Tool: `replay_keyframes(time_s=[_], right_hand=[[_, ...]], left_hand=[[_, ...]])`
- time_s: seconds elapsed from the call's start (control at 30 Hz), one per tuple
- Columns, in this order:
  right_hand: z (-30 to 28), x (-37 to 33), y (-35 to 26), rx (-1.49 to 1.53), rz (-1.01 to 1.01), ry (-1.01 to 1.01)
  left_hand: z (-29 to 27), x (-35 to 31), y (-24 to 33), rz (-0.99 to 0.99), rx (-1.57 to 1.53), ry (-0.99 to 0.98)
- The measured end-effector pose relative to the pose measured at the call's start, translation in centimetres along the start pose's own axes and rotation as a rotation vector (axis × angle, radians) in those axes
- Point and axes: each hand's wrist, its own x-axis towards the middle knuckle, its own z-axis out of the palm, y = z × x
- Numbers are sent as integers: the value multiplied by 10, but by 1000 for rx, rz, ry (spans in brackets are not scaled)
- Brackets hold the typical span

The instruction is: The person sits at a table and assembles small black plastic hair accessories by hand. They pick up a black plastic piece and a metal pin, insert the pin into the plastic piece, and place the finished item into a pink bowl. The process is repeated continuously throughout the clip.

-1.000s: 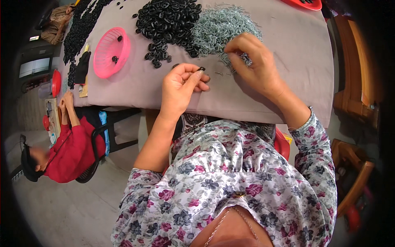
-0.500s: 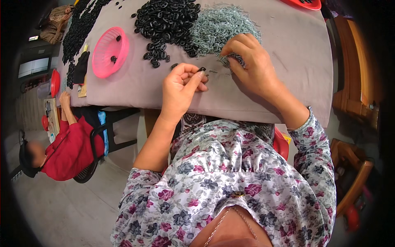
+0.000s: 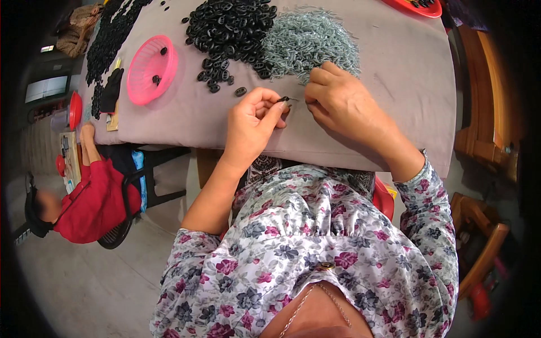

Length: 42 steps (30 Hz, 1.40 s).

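My left hand (image 3: 248, 127) pinches a small black plastic piece (image 3: 283, 99) between thumb and forefinger, just above the cloth near the table's front edge. To its right, my right hand (image 3: 350, 104) is closed with the fingertips together, pointing toward the black piece. Whatever lies in those fingertips is too small or hidden to make out. Beyond my right hand spreads a heap of small, slim silvery-grey pins (image 3: 310, 42). Left of that, touching it, rises a heap of black oval pieces with slots (image 3: 228, 28). One loose black oval piece (image 3: 240, 91) lies near my left hand.
A pink plastic basket (image 3: 133, 84) holding a few black pieces stands at the left. Farther left are more black pieces (image 3: 107, 50) and a black glove (image 3: 111, 93). A red tray (image 3: 431, 10) sits at the far right. Another person in red (image 3: 101, 197) sits on the left.
My right hand has drawn back from the edge of the pin heap toward me, its fingers closing together. My left hand, still pinching the black piece, has shifted slightly right.
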Motion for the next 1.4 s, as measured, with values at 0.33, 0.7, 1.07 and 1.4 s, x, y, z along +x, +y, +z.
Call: replay_keyframes(time_s=[0.33, 0.7, 1.07, 1.4], right_hand=[[3, 1, 0, 603, 265, 2], [10, -2, 2, 848, 353, 6], [10, -1, 2, 894, 405, -66], [3, 0, 3, 1197, 524, -56]], left_hand=[[11, -1, 14, -27, 9, -43], [6, 1, 13, -64, 31, -74], [5, 3, 12, -74, -229, -37], [6, 4, 16, -61, -211, -46]])
